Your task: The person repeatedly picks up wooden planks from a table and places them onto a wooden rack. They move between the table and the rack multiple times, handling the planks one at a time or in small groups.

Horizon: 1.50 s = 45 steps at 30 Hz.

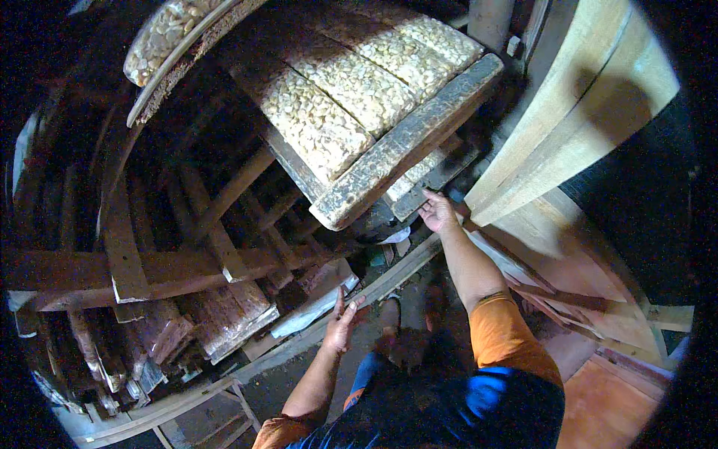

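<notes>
A long wooden tray (pixel 407 142) filled with pale nuts sticks out of a dark wooden rack, tilted toward me. Under it a second tray (pixel 434 176) juts out, and my right hand (pixel 438 212) touches its front edge with fingers spread. My left hand (pixel 342 323) hangs open lower down, fingers apart, near a pale wrapped bundle (pixel 318 307) on a lower shelf, holding nothing. At the top left sits another tray of nuts (pixel 161 34).
The dark rack (pixel 187 224) with wooden slats and beams fills the left side. Lower shelves hold wrapped brownish blocks (pixel 224 314). A pale wooden plank frame (pixel 568 120) leans at the right. My feet (pixel 396 314) stand on a dark floor.
</notes>
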Tool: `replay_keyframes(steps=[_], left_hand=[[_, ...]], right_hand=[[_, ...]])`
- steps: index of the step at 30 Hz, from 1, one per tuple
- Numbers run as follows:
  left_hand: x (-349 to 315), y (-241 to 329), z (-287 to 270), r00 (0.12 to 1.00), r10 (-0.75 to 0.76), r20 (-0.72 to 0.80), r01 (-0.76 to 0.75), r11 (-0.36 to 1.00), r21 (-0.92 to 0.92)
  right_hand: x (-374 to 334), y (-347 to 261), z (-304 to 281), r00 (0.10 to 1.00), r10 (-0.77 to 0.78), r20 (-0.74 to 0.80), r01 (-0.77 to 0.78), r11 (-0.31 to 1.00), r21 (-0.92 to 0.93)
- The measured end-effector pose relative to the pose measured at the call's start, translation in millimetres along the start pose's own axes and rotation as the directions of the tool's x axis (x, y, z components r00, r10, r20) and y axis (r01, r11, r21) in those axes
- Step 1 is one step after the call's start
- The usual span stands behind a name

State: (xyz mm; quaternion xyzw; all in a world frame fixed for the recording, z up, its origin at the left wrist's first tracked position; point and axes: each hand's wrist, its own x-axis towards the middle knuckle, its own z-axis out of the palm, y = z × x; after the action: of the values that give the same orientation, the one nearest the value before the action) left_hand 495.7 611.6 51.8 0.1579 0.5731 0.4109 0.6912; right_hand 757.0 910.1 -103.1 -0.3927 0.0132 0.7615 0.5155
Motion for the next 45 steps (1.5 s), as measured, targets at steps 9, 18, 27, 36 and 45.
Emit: replay_keyframes(steps=[9, 18, 27, 36, 45], left_hand=[[28.9, -9.9, -12.4, 0.998, -0.025, 0.056, 0.024, 1.000, 0.009], [78.7, 16.4, -11.4, 0.996, -0.001, 0.087, 0.007, 0.997, -0.076], [146.3, 60.7, 6.0, 0.998, 0.007, 0.065, 0.008, 0.974, -0.228], [214.6, 88.7, 10.6, 0.980, -0.024, 0.197, 0.095, 0.929, -0.358], [252.2, 77.3, -7.4, 0.840, 0.166, 0.517, 0.169, 0.825, -0.540]], right_hand=[[10.1, -10.1, 6.0, 0.999, 0.031, 0.036, -0.031, 0.999, -0.026], [13.9, -2.1, 4.8, 0.991, 0.087, -0.102, -0.105, 0.978, -0.183], [-31.5, 43.5, 30.1, 0.994, 0.031, 0.104, -0.014, 0.988, -0.154], [-62.5, 62.6, 56.6, 0.999, 0.027, -0.034, -0.032, 0.985, -0.168], [-95.9, 80.2, 35.7, 0.999, 0.041, -0.035, -0.046, 0.989, -0.143]])
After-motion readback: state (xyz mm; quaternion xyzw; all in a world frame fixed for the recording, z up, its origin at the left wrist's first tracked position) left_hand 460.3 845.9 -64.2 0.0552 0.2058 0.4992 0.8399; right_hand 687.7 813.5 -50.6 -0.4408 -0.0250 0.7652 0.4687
